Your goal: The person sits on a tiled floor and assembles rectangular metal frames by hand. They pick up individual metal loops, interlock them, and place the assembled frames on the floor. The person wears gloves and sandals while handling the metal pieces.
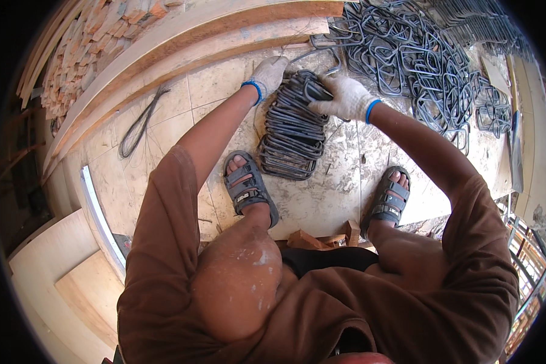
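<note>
A stack of dark, bent steel rebar stirrups (291,136) lies on the tiled floor between my feet, its loops packed closely together. My right hand (346,98), in a white knit glove with a blue cuff, is at the far right end of the stack. Its thumb and fingers close around a stirrup there. At the stack's far left is my gloved left hand (268,74), with its fingers curled together; whatever they may hold is hidden. A loose stirrup (330,56) extends just beyond both hands.
A large tangled heap of stirrups (406,67) spreads at the far right. Long wooden planks (206,45) cross the far left, with stacked timber (82,67) behind. A bundle of thin wire (141,124) lies left. Wood blocks (315,239) sit between my legs.
</note>
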{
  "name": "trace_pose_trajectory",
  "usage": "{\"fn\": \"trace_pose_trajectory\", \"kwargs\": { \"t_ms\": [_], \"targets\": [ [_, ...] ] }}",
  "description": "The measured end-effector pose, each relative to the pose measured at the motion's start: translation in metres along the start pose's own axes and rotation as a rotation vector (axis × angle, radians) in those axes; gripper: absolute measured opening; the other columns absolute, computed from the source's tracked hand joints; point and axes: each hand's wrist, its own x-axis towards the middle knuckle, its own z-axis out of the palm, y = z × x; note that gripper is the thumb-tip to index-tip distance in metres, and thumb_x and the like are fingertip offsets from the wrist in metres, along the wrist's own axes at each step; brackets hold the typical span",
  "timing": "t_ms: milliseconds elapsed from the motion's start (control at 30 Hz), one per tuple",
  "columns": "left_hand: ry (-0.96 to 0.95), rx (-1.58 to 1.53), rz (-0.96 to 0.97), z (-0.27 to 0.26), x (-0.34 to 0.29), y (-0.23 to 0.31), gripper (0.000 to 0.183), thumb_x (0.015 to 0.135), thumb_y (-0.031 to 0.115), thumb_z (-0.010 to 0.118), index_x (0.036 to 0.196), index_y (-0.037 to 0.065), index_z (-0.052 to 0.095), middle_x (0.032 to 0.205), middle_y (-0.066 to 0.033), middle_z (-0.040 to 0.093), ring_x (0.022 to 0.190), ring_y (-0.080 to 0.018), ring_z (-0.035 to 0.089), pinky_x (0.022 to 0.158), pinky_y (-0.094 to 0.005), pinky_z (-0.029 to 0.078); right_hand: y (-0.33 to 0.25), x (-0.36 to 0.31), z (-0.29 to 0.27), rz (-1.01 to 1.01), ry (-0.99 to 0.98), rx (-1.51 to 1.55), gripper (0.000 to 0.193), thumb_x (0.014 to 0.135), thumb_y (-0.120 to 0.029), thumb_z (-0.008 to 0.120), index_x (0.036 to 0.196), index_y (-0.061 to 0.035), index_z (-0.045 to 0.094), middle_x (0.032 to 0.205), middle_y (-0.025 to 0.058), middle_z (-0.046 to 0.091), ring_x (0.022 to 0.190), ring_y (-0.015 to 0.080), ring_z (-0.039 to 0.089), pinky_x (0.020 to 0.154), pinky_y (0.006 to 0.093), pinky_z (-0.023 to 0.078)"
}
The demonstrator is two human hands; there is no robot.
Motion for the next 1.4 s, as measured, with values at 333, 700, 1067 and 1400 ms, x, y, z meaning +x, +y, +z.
{"fn": "trace_pose_trajectory", "kwargs": {
  "t_ms": [333, 700, 1067, 1400],
  "targets": [
    [-0.018, 0.29, 0.16, 0.025, -0.031, 0.048, 0.052, 0.109, 0.042, 0.047, 0.127, 0.001, 0.072, 0.118, -0.0178, 0.075, 0.113, -0.0305, 0.068, 0.104, -0.0392, 0.05, 0.03, 0.011, 0.014, 0.278, 0.157, 0.238, 0.083, 0.103, -0.071, 0.05, 0.13, 0.005, 0.071, 0.116, 0.0315, 0.075, 0.113, 0.0459, 0.073, 0.1, 0.0489, 0.056],
    [0.121, -0.371, -0.112, 0.011, -0.018, 0.043, 0.041, 0.117, 0.039, 0.047, 0.119, 0.007, 0.072, 0.111, -0.0085, 0.078, 0.092, -0.0197, 0.076, 0.085, -0.034, 0.061, 0.023, 0.05, 0.023, 0.193, 0.005, 0.133, 0.092, 0.099, -0.08, 0.05, 0.123, 0.0061, 0.074, 0.114, 0.0321, 0.076, 0.109, 0.0446, 0.075, 0.095, 0.0496, 0.059],
    [0.171, -0.268, -0.155, 0.0, -0.034, 0.05, 0.042, 0.112, 0.046, 0.056, 0.117, 0.008, 0.073, 0.076, 0.0038, 0.057, 0.062, -0.0089, 0.05, 0.055, -0.0275, 0.041, 0.025, 0.039, 0.007, 0.442, 0.131, 0.709, 0.06, 0.1, -0.052, 0.07, 0.123, 0.0021, 0.077, 0.104, 0.0151, 0.079, 0.09, 0.0282, 0.075, 0.083, 0.0415, 0.059],
    [0.176, -0.022, -0.003, 0.016, -0.011, 0.031, 0.054, 0.11, 0.048, 0.049, 0.126, 0.002, 0.073, 0.121, -0.0136, 0.074, 0.112, -0.0255, 0.068, 0.098, -0.0385, 0.052, 0.034, 0.071, 0.01, 0.32, 0.35, 1.077, 0.031, 0.102, -0.034, 0.078, 0.104, -0.0034, 0.076, 0.083, 0.0006, 0.07, 0.068, 0.011, 0.057, 0.063, 0.0279, 0.047]
  ]
}}
